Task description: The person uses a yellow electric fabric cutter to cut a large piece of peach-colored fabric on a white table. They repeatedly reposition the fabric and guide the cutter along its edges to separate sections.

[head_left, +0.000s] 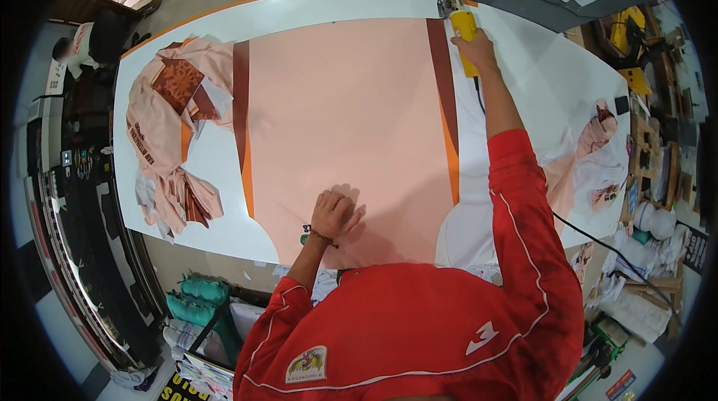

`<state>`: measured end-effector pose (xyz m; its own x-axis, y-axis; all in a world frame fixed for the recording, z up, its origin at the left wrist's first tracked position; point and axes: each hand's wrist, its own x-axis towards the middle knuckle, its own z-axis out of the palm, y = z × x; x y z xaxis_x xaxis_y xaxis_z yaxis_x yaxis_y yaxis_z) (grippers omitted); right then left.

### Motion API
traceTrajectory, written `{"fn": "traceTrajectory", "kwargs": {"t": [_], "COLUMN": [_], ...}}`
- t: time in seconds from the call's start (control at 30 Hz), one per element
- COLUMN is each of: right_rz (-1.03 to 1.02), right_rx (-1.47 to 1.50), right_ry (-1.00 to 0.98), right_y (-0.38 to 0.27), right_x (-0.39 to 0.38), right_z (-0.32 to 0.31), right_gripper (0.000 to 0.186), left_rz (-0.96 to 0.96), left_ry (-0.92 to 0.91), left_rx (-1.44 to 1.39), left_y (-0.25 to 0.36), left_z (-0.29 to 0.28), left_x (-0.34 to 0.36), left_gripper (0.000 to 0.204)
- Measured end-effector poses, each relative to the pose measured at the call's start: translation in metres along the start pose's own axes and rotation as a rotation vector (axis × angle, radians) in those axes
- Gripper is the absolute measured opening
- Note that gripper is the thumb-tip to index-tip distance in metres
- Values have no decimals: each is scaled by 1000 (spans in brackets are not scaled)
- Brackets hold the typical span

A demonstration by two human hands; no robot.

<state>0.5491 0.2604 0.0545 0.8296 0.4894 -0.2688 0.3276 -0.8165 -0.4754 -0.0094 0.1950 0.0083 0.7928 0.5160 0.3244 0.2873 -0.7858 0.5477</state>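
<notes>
1. Here we find the peach fabric (344, 132) spread flat over the white table (523, 79), brown and orange bands along both sides.
2. Our left hand (334, 214) rests on the near edge, fingers loosely curled, pinning the cloth.
3. Our right hand (479, 49) is closed around the yellow electric cutter (462, 27) at the far right band.
4. We judge a cut along that band to be in hand; the next pass calls for steady guidance and taut cloth.
5. Crumpled cut pieces (168, 139) lie well apart at left; the cutter's black cord (598, 240) trails off the table's right edge and could snag.
</notes>
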Motion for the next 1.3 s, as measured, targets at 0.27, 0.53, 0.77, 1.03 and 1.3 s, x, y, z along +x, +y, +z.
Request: {"fn": "traceTrajectory", "kwargs": {"t": [0.27,0.53,0.77,1.03,1.3], "right_rz": [0,58,155,275,258], "right_rx": [178,216,538,798,879], "right_ry": [58,71,53,83,144], "right_y": [87,214,300,282,248], "right_x": [-88,-331,-528,-592,-586], "right_z": [3,1,21,32,27], "right_gripper": [64,72,47,49,50], "left_rz": [-24,-91,-314,-415,-621], "left_ry": [-28,-38,-34,-5,859], "left_rx": [49,172,115,-20,10], "left_y": [1,4,11,-14,-224], "left_z": [8,6,7,7,-207], "left_x": [-7,-6,11,46,137], "left_gripper": [35,68,79,19,29]}}
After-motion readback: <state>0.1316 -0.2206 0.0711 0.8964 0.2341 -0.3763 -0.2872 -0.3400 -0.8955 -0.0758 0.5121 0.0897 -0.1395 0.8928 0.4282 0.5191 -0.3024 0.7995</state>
